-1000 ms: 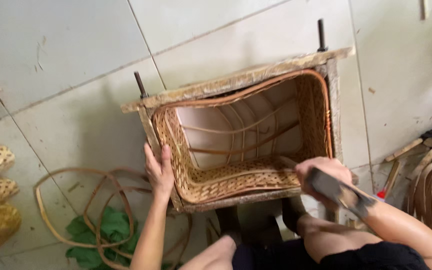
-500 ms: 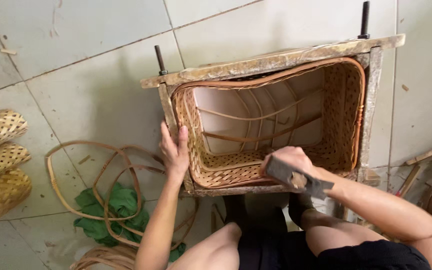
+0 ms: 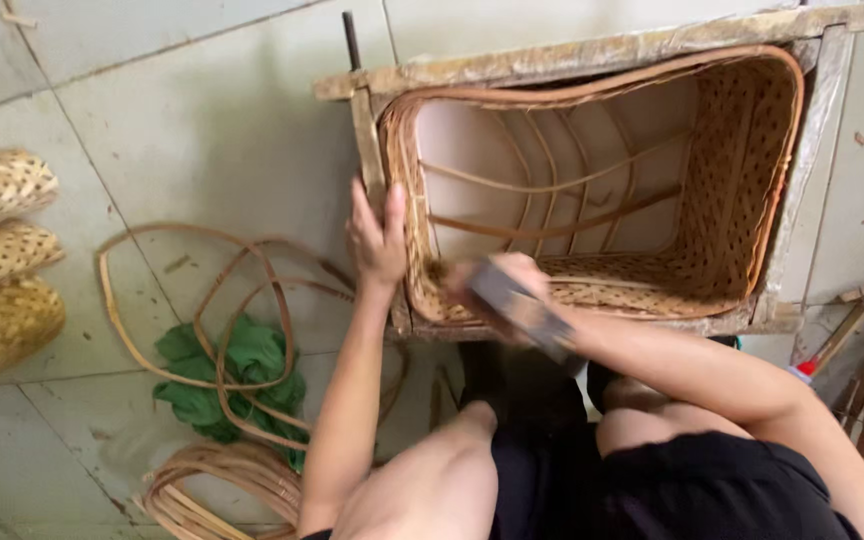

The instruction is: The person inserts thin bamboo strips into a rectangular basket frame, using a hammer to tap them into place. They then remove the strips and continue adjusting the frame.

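Pale tiled floor (image 3: 182, 130) under a woven cane basket (image 3: 742, 170) in a worn wooden frame (image 3: 592, 55).
Left hand (image 3: 377, 235) presses flat, fingers apart, on the basket's near corner; right hand (image 3: 497, 285) grips a flat dark tool (image 3: 522, 310) at the rim. Loose cane loops (image 3: 202, 300) lie over green leaves (image 3: 217, 380).

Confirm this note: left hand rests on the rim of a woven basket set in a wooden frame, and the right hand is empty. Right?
Not quite. The head view shows the right hand gripping a flat dark tool, not empty. The left hand does rest on the basket rim, inside the wooden frame.
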